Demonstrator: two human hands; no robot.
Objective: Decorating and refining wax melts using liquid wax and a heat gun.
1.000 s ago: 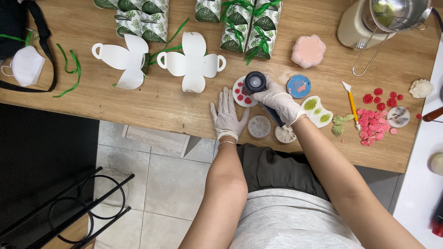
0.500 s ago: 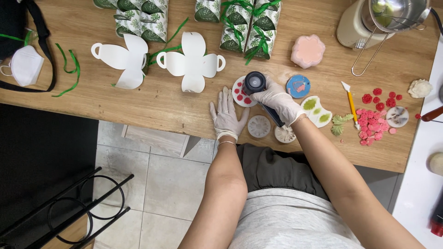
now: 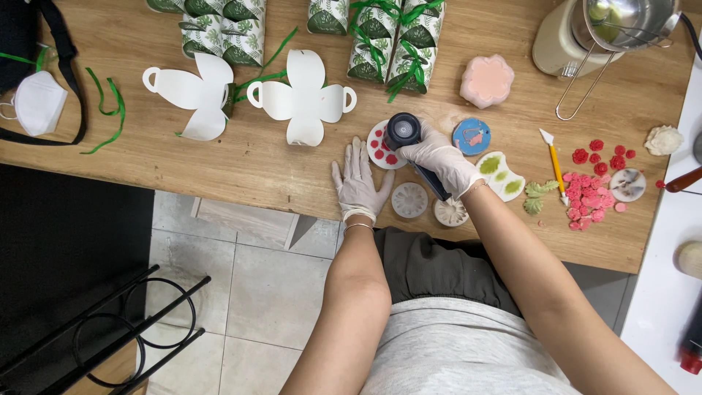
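The right hand (image 3: 442,159) has its gloved fingers (image 3: 420,150) clamped on a black cylindrical tool (image 3: 403,132), its round head just past the fingertips over a white round mould (image 3: 382,145) with red-filled pockets. The left hand (image 3: 358,183) lies flat on the wooden bench (image 3: 256,161), fingers spread, holding nothing. A tilt of the tool could smear the soft red filling. 2 pale ribbed flower moulds (image 3: 409,200) sit just below the fingers and could be nudged.

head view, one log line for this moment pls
left hand: flat on wooden table | right hand: gripping black tool over round mould with red pieces
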